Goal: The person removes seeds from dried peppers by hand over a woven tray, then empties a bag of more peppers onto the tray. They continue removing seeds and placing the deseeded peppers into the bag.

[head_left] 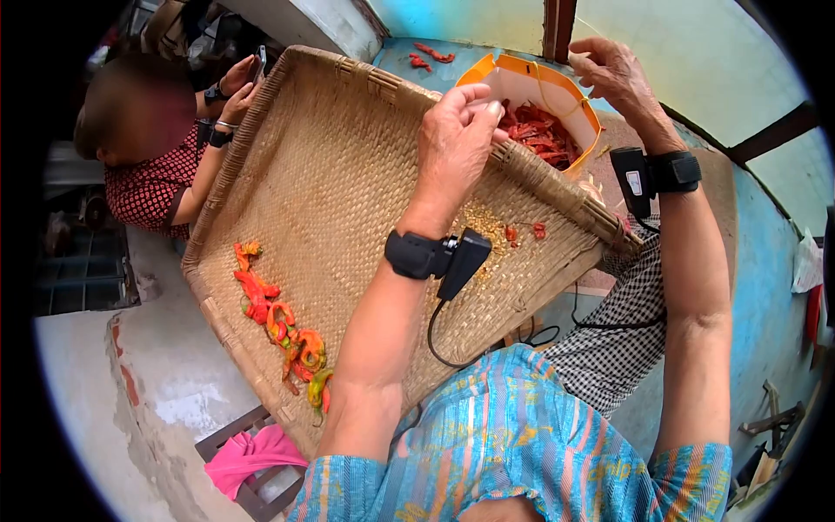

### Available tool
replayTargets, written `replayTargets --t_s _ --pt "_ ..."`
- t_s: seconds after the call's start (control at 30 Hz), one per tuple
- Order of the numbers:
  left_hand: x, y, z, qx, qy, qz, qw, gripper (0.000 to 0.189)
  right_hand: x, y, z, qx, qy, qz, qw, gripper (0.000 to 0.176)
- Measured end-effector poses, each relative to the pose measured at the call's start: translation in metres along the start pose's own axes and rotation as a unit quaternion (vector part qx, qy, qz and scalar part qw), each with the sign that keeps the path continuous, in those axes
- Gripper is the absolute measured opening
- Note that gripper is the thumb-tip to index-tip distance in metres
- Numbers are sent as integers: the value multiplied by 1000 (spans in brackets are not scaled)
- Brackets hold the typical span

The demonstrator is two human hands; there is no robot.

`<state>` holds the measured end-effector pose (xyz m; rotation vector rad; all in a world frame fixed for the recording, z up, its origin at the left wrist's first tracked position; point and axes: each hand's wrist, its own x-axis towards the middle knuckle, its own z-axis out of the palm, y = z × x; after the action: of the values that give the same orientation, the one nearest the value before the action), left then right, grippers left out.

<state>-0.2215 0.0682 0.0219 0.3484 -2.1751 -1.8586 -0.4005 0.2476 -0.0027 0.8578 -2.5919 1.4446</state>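
Head view: woven tray (348, 174) at centre, long axis running 10 to 4 o'clock, beside an orange-rimmed box (513, 87) at 1; left hand (457, 139) and right hand (616, 74) half-curled, holding what, I cannot tell.

A home, seemingly — woven tray (348, 174), frosted windowpanes (687, 61), pink cloth (248, 459).

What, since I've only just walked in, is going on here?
Someone's bare left hand and right hand are raised near an orange-rimmed container of red peppers; whether either holds anything isn't clear. More peppers and pale seeds lie in separate patches on the woven tray. Past its left edge, another person holds a phone.
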Motion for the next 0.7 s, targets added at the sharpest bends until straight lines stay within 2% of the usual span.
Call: replayTargets --t_s 0.07,0.1,0.13,0.17,0.2,0.23,0.27,0.3,0.37,0.43,0.47,0.5,0.53,0.57,0.6,0.63,0.7 --pt "-15 -4 -17 47 -10 -19 999 29 -3 20 -3 30 0 91 995 41" --pt "-24 -9 -26 18 0 -10 1000 26 -7 40 0 45 8 128 991 43" --pt "-35 -12 -39 21 -1 -32 999 23 -4 70 -1 16 -53 195 979 55" --pt "-46 -13 -50 22 3 -42 999 20 -6 92 3 -20 -70 218 973 56" --pt "-57 -11 -61 32 20 -62 997 19 -9 104 7 -75 -107 261 957 51" --pt "-67 -16 -74 28 29 -76 996 19 -15 150 13 -202 -219 108 948 42" --pt "-77 -23 -86 25 39 -89 995 19 -23 156 20 -445 -266 -125 846 42" --pt "-87 -27 -95 26 41 -85 995 19 -36 200 30 -90 -234 96 963 44" --pt "-105 -32 -109 36 54 -122 990 22 -54 181 38 21 -250 168 953 48" --pt "-119 -34 -117 53 62 -126 989 22 -62 119 40 138 -179 385 895 52" --pt "-127 -35 -118 68 66 -134 986 21 -66 126 43 169 -216 364 890 50" --pt "-134 -35 -120 69 71 -130 987 21 -76 165 60 98 -243 117 958 40" --pt "-140 -37 -117 50 82 -143 985 21 -73 176 63 -73 -289 -42 953 35" --pt "-144 -40 -114 28 93 -156 983 20 -67 180 62 -242 -319 -199 895 30" --pt "-147 -45 -114 38 89 -159 982 21 -69 161 59 -201 -291 -147 924 29" --pt "-148 -46 -113 35 91 -157 983 21 -68 165 57 -204 -291 -149 923 29" --pt "-150 -49 -114 39 67 -152 985 21 -67 177 57 -141 -136 -205 959 28"
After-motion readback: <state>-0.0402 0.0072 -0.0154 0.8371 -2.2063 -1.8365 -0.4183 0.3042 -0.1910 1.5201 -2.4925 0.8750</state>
